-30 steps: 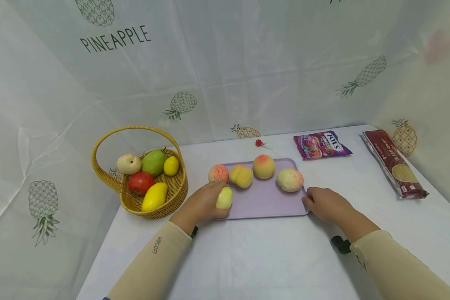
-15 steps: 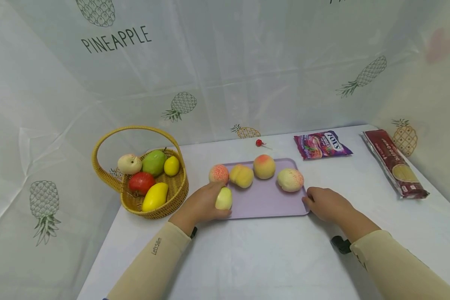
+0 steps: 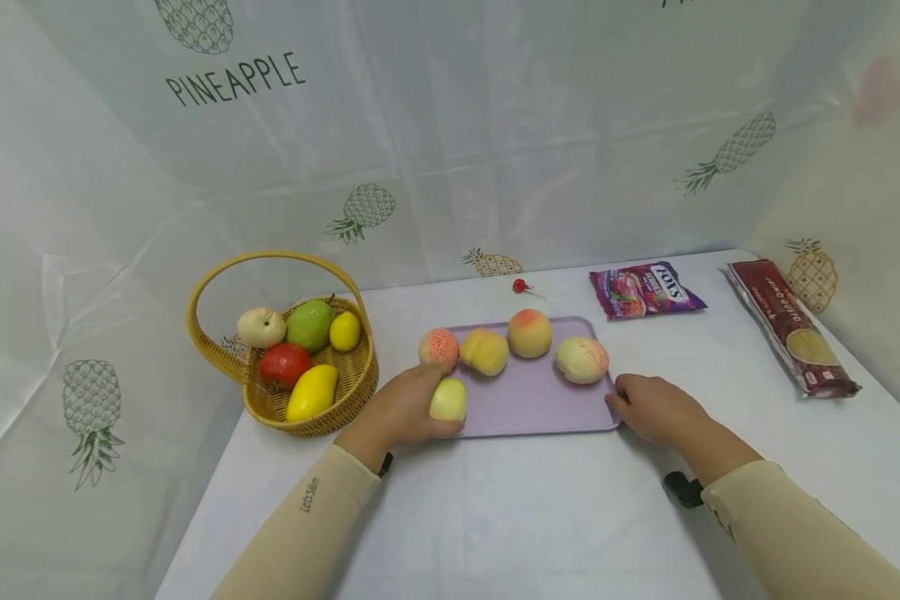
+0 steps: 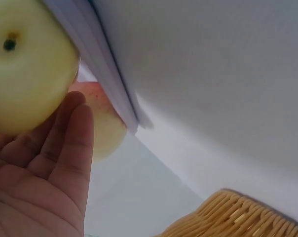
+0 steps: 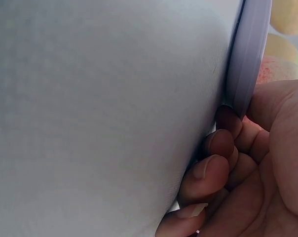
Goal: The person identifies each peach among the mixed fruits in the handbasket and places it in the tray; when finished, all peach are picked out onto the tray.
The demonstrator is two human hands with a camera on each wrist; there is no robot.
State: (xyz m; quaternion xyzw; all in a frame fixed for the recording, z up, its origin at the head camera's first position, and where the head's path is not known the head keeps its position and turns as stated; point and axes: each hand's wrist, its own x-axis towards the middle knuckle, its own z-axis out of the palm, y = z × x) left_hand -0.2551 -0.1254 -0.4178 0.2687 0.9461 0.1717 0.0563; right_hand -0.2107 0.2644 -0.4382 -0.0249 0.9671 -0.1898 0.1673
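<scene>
Yellow fruit (image 3: pixel 450 400) in L hand (image 3: pixel 407 410) grip, lilac tray (image 3: pixel 532 407) corner in R hand (image 3: pixel 658 408) pinch

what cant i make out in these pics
Head: left side of pale yellow fruit and near left corner of tray, both behind left hand.
Left wrist: most of basket, cut off by bottom and right edges.
Right wrist: bottom of speckled fruit, behind right hand.
</scene>
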